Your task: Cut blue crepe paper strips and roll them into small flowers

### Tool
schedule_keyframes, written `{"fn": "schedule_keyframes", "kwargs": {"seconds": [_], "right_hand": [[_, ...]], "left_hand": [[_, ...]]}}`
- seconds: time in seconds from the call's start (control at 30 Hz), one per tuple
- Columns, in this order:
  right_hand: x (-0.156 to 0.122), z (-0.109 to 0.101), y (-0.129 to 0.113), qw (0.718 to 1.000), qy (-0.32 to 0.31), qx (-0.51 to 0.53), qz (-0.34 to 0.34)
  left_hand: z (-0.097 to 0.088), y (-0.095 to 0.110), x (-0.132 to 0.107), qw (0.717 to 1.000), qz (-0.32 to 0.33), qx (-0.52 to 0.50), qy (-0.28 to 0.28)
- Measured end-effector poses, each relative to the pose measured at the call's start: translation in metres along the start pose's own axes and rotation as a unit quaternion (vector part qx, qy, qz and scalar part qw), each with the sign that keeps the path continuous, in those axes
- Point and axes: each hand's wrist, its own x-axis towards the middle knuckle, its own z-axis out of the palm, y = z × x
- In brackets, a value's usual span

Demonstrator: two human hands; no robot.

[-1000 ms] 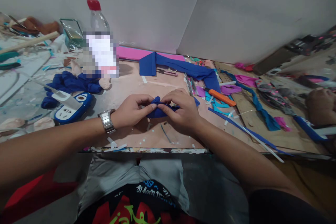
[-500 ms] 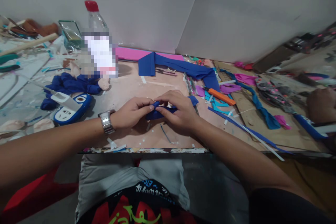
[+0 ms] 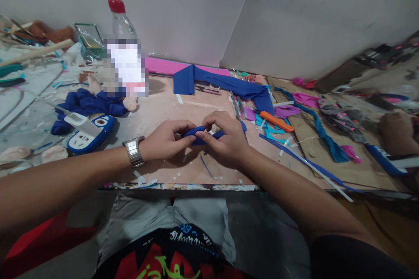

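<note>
Between my two hands a piece of blue fabric (image 3: 195,131) is pinched, low over the tabletop. My left hand (image 3: 164,140), with a metal watch at the wrist, grips its left part between thumb and fingers. My right hand (image 3: 228,140) presses on it from the other side, thumb near the left fingertips. A tail of the same fabric sticks out past the right knuckles. Just behind the hands lies a long folded blue fabric strip (image 3: 225,83). An orange utility knife (image 3: 276,121) rests right of my right hand.
Left are a blue-and-white power strip (image 3: 93,136), a bunch of dark blue fabric (image 3: 88,105) and a red-capped bottle (image 3: 121,22). On the right are a teal twisted strip (image 3: 327,139), a thin white stick (image 3: 321,169) and another person's hand (image 3: 396,133).
My left thumb and fingers have shifted along the fabric, and the pinched part now lies flatter between both thumbs. My right fingers have lifted and bent slightly.
</note>
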Motion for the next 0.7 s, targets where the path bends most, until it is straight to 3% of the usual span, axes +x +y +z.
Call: {"fn": "schedule_keyframes", "kwargs": {"seconds": [0.4,0.7], "right_hand": [[-0.0024,0.0005,0.0006,1.0,-0.023,0.001,-0.009],[-0.0012,0.0011,-0.0023,1.0,-0.027,0.003,-0.005]], "left_hand": [[0.0023,-0.0001,0.0019,0.994,-0.04,-0.097,0.004],[-0.0018,-0.0032,0.0,0.999,-0.025,0.001,-0.039]]}}
